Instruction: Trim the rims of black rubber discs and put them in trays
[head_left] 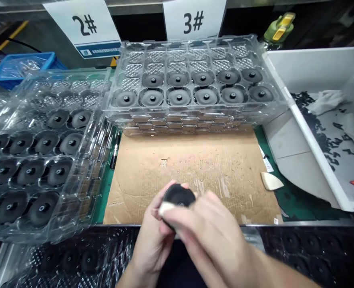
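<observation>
A round black part (180,195) is held above the front of the cardboard sheet (189,156). My left hand (155,232) wraps round it from the left and below. My right hand (213,232), blurred by motion, lies over its front right side. Between the right thumb and the part's left edge shows a small pale piece (165,209), pressed against the black surface. Behind the cardboard, a stack of clear trays (183,114) holds similar round black parts in its two front rows. Another clear tray stack (83,176) with such parts stands at the left.
A white bin (318,168) at the right holds small black pieces, a white glove and a red-handled tool. A cream wedge (271,181) lies at the cardboard's right edge, a black pen (115,152) at its left. A blue crate (49,60) stands back left.
</observation>
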Motion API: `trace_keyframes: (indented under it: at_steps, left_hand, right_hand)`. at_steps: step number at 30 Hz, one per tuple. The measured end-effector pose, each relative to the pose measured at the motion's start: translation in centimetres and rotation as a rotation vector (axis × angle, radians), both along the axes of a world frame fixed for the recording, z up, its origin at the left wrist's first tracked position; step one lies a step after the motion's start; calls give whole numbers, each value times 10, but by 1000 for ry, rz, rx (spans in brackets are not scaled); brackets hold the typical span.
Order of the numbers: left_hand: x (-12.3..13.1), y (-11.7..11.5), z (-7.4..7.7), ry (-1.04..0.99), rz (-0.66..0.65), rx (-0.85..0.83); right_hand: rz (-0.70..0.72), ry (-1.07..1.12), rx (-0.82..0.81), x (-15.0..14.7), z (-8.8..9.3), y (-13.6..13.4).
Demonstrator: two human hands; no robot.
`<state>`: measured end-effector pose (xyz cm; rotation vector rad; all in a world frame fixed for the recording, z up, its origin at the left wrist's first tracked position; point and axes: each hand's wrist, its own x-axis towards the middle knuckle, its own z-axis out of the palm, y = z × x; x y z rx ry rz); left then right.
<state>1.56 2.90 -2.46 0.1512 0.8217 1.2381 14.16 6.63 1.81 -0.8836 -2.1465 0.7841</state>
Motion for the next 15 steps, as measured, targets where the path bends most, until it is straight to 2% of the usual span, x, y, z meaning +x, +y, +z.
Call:
trace_keyframes:
  at_steps: [2, 7, 11, 13, 15]
  left_hand:
    - [0, -2, 1, 20, 1, -20]
    - [4, -4, 5, -10, -62, -41]
    - [-1, -6, 7, -64, -114, -43]
    - [-1, -6, 7, -111, -132, -29]
    - [2, -6, 7, -153, -144, -50]
  right_hand:
    - [33, 12, -40, 2, 0, -4]
    - [-75, 16, -2, 2, 6, 0]
    - [32, -61, -77, 23, 10, -12]
    - [-56, -157, -92, 33, 12, -17]
    - [-135, -200, 6, 36, 14, -13]
